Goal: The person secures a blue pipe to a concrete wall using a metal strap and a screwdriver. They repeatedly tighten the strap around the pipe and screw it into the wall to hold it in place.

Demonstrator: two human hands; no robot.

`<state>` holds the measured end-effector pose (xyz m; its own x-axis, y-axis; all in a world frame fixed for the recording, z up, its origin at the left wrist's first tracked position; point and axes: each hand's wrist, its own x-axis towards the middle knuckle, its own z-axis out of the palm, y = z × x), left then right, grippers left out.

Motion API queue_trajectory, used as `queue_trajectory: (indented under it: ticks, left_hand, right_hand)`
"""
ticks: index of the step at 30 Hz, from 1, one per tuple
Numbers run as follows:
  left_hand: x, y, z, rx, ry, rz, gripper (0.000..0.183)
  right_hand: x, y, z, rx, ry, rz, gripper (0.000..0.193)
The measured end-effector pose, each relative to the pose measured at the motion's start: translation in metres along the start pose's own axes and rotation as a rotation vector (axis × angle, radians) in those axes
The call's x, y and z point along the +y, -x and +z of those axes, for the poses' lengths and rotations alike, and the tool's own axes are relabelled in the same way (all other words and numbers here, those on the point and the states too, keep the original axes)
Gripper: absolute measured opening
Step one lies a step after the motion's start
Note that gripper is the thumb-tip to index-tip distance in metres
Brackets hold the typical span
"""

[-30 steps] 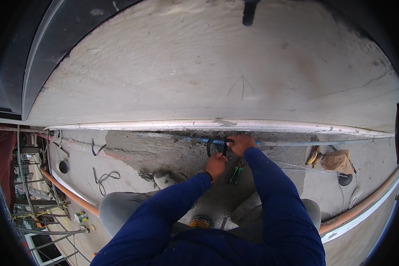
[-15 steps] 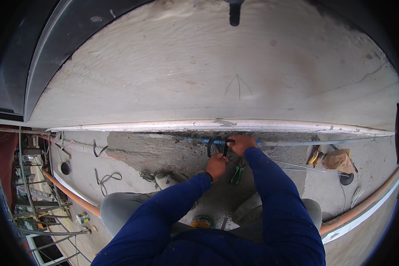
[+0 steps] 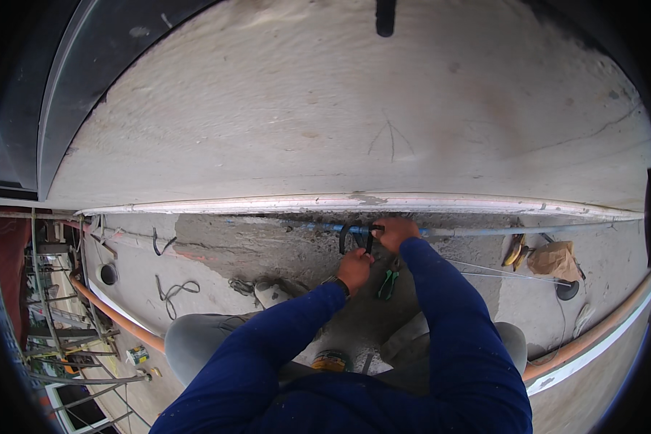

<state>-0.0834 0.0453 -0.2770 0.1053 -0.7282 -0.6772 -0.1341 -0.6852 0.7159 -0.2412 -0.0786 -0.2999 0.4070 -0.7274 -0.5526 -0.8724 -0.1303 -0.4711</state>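
Observation:
My left hand [image 3: 354, 270] is closed on the lower end of a black bent piece [image 3: 344, 239], which looks like a curved bar or length of tube; its exact kind cannot be made out. My right hand [image 3: 396, 233] is closed around the upper part of a black section beside it, just above and right of the left hand. Behind both hands a blue pipe [image 3: 456, 232] runs along the foot of the wall, partly covered by the right hand. Pliers with green handles [image 3: 388, 285] lie on the floor below my right hand.
A pale wall [image 3: 267, 130] rises ahead, with a white ledge [image 3: 267, 205] along its base. At right are a brown paper bag [image 3: 554, 260], yellow-handled tool [image 3: 514, 251] and black disc [image 3: 568, 291]. A cord [image 3: 175, 291] lies left; a tub [image 3: 331, 360] stands between my legs.
Both hands stay at nearly the same spot on the black piece, with only a slight shift. The view has tilted a little; nothing else has visibly moved.

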Motion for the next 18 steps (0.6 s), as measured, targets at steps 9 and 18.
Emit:
queue_trajectory:
  ticks: [9,18]
  left_hand:
    - [-0.012,-0.037,-0.013,0.018,0.007,0.037,0.022]
    - [0.043,-0.077,-0.022,-0.121,0.101,-0.02,0.016]
  right_hand:
    - [0.002,-0.001,0.006,0.083,-0.017,-0.073,0.044]
    - [0.016,-0.006,0.006,0.115,0.006,-0.151,0.051]
